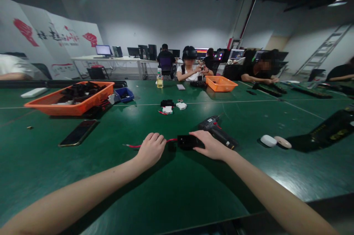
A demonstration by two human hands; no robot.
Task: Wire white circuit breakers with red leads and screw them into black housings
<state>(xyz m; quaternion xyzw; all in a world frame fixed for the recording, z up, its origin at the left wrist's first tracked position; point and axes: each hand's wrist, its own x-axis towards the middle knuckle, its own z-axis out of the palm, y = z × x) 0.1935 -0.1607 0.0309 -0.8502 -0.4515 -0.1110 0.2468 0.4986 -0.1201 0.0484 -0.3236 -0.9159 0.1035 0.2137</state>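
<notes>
Close above the green table (pixel 177 187), my left hand (pixel 151 149) is closed around a red wire (pixel 171 140). The wire's bare-looking end sticks out to the left of my fingers, and its other end runs to a black rectangular box (pixel 186 141). My right hand (pixel 209 145) grips that box at its right side, thumb below and fingers on top, hiding part of it. Just behind my right hand lies a black power screwdriver (pixel 217 130), its bit pointing away. Farther off are white connector-like pieces (pixel 167 109) with a red wire and a black part (pixel 167 103).
An orange basket (pixel 80 108) of black parts and a blue bin (pixel 125 95) stand at left, a phone (pixel 79 133) nearer. Right are a white case (pixel 268 140) and a black bag-like item (pixel 329 130). A bottle (pixel 159 79), another orange basket (pixel 220 84) and seated people are across the table.
</notes>
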